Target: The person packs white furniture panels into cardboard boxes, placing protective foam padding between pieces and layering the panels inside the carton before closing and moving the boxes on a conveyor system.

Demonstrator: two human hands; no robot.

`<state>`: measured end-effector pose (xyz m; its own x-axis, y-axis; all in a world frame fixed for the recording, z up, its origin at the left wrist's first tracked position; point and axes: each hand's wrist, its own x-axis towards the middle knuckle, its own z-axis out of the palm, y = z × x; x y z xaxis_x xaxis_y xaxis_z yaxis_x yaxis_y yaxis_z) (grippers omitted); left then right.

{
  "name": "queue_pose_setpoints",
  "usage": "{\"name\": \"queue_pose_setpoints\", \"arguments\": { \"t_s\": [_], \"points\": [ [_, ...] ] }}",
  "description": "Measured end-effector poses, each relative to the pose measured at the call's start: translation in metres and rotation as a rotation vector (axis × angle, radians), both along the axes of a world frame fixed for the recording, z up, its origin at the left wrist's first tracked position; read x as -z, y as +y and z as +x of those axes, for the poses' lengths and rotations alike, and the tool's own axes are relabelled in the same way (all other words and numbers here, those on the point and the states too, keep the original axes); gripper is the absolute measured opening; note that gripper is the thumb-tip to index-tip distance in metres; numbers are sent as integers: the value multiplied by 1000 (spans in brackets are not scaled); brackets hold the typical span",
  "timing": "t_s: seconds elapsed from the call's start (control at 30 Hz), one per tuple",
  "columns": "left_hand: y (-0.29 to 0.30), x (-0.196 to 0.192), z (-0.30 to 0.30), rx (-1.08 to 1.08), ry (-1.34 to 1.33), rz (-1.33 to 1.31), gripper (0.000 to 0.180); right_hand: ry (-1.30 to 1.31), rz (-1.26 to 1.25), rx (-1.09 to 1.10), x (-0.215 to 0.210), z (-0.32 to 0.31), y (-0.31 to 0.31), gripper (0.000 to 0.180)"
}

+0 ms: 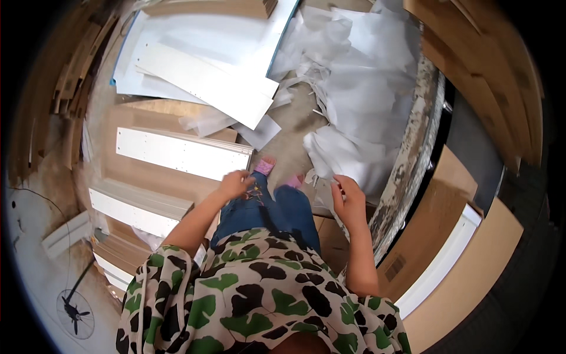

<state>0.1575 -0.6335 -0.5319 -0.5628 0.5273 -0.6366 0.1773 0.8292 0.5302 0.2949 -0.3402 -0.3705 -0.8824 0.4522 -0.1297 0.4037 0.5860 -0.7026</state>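
My left hand [236,182] hangs by the right end of a stack of white panels [183,154] with small holes along the edges. Its fingers are loosely bent and apart, holding nothing; whether they touch the top panel I cannot tell. Over on the right, my right hand [348,193] hovers beside a crumpled heap of white foam sheets [356,82]. Its thumb stands apart from the fingers, and nothing shows in it. Beyond the panel stack, more long white panels [206,82] lie crossed on a large white board [177,35] with a blue edge.
Nearer on the left are further panel stacks [132,206] and a fan [75,314]. A worn metal-edged ledge [407,159] runs along the right, with an opened cardboard box [430,218] holding a white panel [445,259] past it. Flat cardboard [471,65] stands at the far right.
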Motion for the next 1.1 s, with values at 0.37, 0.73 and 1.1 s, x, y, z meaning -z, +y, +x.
{"name": "queue_pose_setpoints", "arguments": {
  "t_s": [0.37,0.73,1.1],
  "points": [
    [12,36,3,-431,-101,-164,32,-423,-181,289,256,-82,159,18],
    [135,115,24,-119,22,-178,39,-531,36,289,544,-207,279,30],
    [158,137,-35,26,-5,-293,35,-836,351,189,724,-217,331,39]
  ]
}}
